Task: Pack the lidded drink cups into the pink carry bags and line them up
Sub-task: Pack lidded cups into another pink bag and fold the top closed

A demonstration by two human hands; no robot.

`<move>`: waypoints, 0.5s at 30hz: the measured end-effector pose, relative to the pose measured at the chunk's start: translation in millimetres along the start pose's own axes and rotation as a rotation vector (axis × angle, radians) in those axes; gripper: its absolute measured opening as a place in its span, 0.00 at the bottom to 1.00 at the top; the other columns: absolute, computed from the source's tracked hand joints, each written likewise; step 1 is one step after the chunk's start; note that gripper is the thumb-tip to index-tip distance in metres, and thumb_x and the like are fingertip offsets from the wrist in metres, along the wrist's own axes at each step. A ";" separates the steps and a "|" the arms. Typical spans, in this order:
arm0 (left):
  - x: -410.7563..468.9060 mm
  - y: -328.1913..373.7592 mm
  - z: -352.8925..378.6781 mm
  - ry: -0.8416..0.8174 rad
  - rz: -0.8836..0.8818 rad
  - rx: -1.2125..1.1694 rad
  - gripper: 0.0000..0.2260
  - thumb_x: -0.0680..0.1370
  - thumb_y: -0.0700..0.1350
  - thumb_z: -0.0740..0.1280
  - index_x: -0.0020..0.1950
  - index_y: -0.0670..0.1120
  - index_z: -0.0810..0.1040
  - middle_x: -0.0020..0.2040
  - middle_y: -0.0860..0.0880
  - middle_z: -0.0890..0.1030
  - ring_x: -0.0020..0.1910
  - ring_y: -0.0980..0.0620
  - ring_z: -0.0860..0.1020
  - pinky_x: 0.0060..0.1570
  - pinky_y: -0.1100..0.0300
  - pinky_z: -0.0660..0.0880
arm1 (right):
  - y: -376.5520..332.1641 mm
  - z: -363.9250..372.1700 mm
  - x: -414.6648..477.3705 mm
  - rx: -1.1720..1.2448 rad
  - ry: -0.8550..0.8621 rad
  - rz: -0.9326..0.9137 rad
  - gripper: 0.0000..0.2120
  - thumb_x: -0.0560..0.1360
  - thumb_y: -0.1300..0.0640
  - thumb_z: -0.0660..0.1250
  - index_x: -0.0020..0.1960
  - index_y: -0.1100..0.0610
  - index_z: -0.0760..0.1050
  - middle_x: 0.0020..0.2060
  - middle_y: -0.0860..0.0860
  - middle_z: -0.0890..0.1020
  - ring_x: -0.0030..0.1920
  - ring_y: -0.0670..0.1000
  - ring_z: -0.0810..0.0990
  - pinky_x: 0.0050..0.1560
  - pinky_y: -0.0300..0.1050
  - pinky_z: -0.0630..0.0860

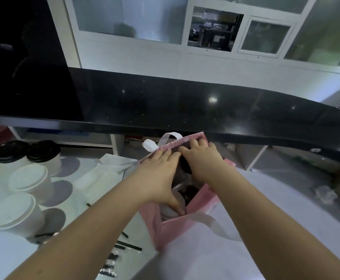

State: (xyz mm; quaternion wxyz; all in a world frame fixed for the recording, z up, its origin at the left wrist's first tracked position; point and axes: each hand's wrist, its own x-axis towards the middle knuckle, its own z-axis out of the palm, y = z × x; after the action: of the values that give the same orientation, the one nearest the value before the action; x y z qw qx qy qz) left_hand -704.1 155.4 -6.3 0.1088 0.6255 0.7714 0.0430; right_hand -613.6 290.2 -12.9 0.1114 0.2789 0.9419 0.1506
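so the left hand (161, 172) lies spread flat over the pink bag (175, 225) mouth, the right hand (203, 161) has fingertips at the far rim, can't tell if it's gripping, and the cups (185, 165) underneath are mostly hidden

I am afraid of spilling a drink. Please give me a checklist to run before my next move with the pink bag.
1. Pink bag stands upright on the table: ok.
2. Left hand and right hand both on the bag's mouth: ok.
3. Cups inside upright, lids shut: cannot tell, hands cover them.
4. Far handle free: ok.
5. Four cups at left have lids: ok.
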 end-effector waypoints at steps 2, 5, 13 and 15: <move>-1.2 0.8 0.7 -0.024 -0.034 0.011 0.62 0.55 0.69 0.76 0.77 0.51 0.46 0.79 0.50 0.48 0.78 0.48 0.45 0.76 0.46 0.52 | 4.2 3.3 -3.3 -0.055 0.032 -0.017 0.34 0.72 0.52 0.69 0.73 0.47 0.58 0.71 0.57 0.64 0.72 0.61 0.61 0.71 0.72 0.45; -0.6 0.3 3.5 -0.046 -0.092 0.022 0.64 0.55 0.70 0.75 0.78 0.50 0.41 0.80 0.49 0.43 0.78 0.48 0.40 0.76 0.46 0.49 | 8.3 16.9 -13.8 -0.062 0.096 -0.143 0.32 0.73 0.51 0.69 0.72 0.47 0.59 0.67 0.56 0.68 0.68 0.59 0.66 0.74 0.64 0.51; -8.9 8.0 9.6 -0.039 -0.117 0.027 0.64 0.57 0.69 0.76 0.78 0.50 0.39 0.79 0.48 0.37 0.77 0.49 0.34 0.75 0.49 0.43 | 15.9 54.7 -14.7 0.201 -0.066 -0.239 0.37 0.69 0.56 0.72 0.72 0.47 0.57 0.64 0.55 0.68 0.61 0.58 0.69 0.59 0.50 0.72; -12.4 9.8 11.3 -0.028 -0.115 0.032 0.64 0.57 0.69 0.75 0.78 0.51 0.39 0.79 0.48 0.37 0.76 0.49 0.34 0.76 0.49 0.42 | 17.8 60.1 -14.2 0.249 -0.066 -0.237 0.37 0.69 0.56 0.72 0.72 0.47 0.58 0.64 0.54 0.68 0.62 0.57 0.69 0.60 0.50 0.72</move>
State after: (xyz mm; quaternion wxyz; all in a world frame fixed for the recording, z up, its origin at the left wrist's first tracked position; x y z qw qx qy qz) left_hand -689.9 144.6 -13.9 0.1119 0.5823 0.8051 0.0155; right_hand -575.5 309.9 -60.9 0.1240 0.1822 0.9754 0.0095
